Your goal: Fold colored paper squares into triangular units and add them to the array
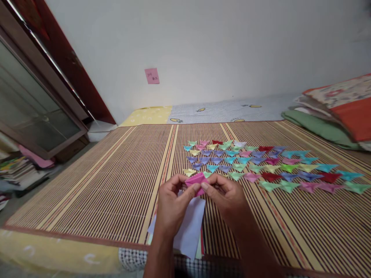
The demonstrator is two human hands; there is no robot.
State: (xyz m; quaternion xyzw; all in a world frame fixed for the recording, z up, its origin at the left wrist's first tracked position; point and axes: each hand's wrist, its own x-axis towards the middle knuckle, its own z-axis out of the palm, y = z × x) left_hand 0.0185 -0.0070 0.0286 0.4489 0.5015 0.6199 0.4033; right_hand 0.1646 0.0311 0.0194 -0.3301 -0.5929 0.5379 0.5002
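Observation:
Between my two hands is a small folded piece of bright pink paper (196, 179), held up above the striped mat. My left hand (173, 197) pinches its left side, thumb on the near face. On the other side my right hand (225, 191) grips it the same way, and the two thumb tips almost meet. Beneath my left forearm lies a stack of coloured paper sheets (191, 227), a pale lilac one on top. Several rows of small folded paper boats (234, 167) in many colours spread out beyond and to the right of my hands.
The striped bamboo mat (95, 185) covers the bed. Folded bedding and a pillow (342, 112) are piled at the far right. A pink note (152, 76) sticks to the wall. At the left stand a glass-fronted cabinet (37, 100) and a pile of books (17, 170).

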